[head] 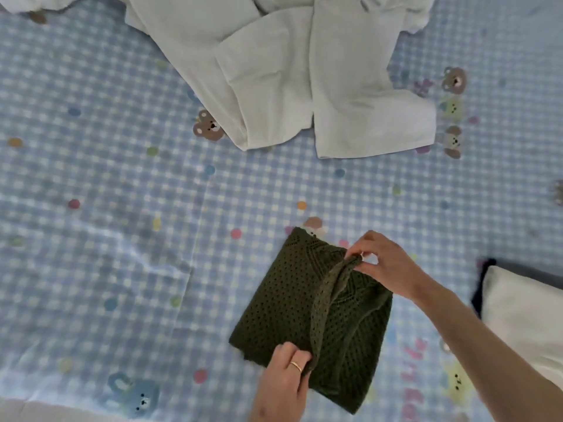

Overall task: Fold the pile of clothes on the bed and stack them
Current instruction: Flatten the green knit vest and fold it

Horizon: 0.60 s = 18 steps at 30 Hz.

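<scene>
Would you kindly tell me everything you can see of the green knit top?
The green knit top is dark olive, an openwork knit dotted with small holes. It lies partly folded into a rough rectangle, tilted, on the checked bedsheet. A raised fold runs along its middle. The right hand pinches that fold at the far end, and the left hand grips it at the near end.

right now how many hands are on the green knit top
2: left hand grips the raised fold's near end, right hand pinches its far end on the green knit top.
</scene>
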Each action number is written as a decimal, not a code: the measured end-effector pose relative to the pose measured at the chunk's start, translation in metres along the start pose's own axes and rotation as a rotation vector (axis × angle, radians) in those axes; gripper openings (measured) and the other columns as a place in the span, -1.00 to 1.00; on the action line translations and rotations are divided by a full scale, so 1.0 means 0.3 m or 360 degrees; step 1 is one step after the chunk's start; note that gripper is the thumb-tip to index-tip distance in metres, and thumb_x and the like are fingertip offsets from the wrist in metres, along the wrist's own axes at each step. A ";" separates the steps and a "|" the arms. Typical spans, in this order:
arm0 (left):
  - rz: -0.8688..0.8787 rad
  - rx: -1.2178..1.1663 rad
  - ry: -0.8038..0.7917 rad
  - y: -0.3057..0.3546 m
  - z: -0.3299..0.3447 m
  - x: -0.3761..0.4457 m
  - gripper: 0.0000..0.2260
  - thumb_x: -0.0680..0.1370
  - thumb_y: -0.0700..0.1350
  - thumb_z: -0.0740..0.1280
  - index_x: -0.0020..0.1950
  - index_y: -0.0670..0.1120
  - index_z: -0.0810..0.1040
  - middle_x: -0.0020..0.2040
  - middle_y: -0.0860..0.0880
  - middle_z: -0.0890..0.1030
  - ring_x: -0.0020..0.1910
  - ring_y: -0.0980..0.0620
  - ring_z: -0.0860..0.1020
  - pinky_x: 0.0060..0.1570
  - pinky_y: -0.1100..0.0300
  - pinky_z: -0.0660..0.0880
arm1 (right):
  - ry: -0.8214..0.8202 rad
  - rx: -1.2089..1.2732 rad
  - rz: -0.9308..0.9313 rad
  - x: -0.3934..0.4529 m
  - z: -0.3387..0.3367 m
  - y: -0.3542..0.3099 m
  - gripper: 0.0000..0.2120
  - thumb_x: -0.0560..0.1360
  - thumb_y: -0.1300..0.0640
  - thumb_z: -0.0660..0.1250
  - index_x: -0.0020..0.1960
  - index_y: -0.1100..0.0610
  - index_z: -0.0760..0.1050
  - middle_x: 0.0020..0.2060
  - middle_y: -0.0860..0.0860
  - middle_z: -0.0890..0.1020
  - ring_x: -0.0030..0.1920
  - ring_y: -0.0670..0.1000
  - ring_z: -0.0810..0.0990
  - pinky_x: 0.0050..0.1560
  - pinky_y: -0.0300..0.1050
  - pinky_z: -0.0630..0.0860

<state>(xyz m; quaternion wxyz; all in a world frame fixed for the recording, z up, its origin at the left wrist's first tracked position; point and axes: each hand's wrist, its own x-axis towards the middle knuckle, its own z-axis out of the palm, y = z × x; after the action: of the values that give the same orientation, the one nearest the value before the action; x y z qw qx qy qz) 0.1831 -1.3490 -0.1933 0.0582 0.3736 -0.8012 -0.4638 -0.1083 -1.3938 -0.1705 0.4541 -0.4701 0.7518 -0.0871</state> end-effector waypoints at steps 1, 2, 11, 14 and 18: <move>0.0011 0.0012 -0.0034 0.018 0.037 -0.007 -0.57 0.25 -0.24 0.55 -0.06 0.02 0.40 -0.11 0.12 0.34 -0.17 0.15 0.36 -0.28 0.25 0.49 | 0.0030 0.0024 0.0013 -0.025 0.004 0.034 -0.80 0.44 0.20 0.44 -0.05 -0.09 0.58 -0.07 -0.07 0.49 -0.03 -0.09 0.48 0.04 -0.17 0.40; 0.0018 0.0025 -0.0073 0.036 0.067 -0.014 -0.59 0.26 -0.23 0.56 -0.06 0.01 0.42 -0.11 0.11 0.36 -0.16 0.16 0.36 -0.29 0.26 0.49 | 0.0063 0.0052 0.0020 -0.051 0.007 0.068 -0.77 0.44 0.22 0.44 -0.08 -0.12 0.57 -0.08 -0.08 0.49 -0.04 -0.12 0.49 0.01 -0.23 0.38; -0.0039 0.0119 -0.0623 0.147 0.252 -0.068 -0.66 0.48 -0.03 0.36 0.24 0.03 0.44 0.18 0.10 0.37 0.14 0.15 0.39 0.13 0.33 0.42 | 0.0194 0.0087 0.0187 -0.265 0.008 0.309 -0.64 0.44 0.43 0.30 -0.08 -0.04 0.59 -0.04 -0.01 0.55 0.04 -0.05 0.54 0.06 -0.31 0.35; 0.0009 0.0121 -0.0731 0.149 0.249 -0.052 -0.62 0.58 0.10 0.14 0.35 -0.01 0.40 0.33 0.08 0.31 0.32 0.02 0.33 0.28 0.17 0.37 | 0.0820 -0.0114 0.0278 -0.273 0.069 0.292 -0.61 0.41 0.50 0.19 0.08 0.17 0.57 0.14 0.12 0.53 0.19 0.17 0.48 0.21 -0.06 0.40; -0.0011 0.0433 -0.0057 0.128 0.209 0.064 -0.58 0.62 0.02 0.06 0.41 -0.15 0.35 0.44 -0.17 0.35 0.45 -0.09 0.24 0.40 0.01 0.21 | 0.0691 -0.0536 -0.0147 -0.209 0.293 0.118 -0.57 0.64 0.02 0.02 0.49 0.07 0.20 0.49 0.08 0.25 0.49 0.11 0.18 0.48 0.10 0.14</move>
<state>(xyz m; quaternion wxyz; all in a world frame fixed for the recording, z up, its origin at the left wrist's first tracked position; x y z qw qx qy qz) 0.1209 -1.3065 -0.2032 -0.0089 0.3724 -0.8563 -0.3579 -0.0540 -1.2992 -0.2029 0.1933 -0.5430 0.8132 -0.0803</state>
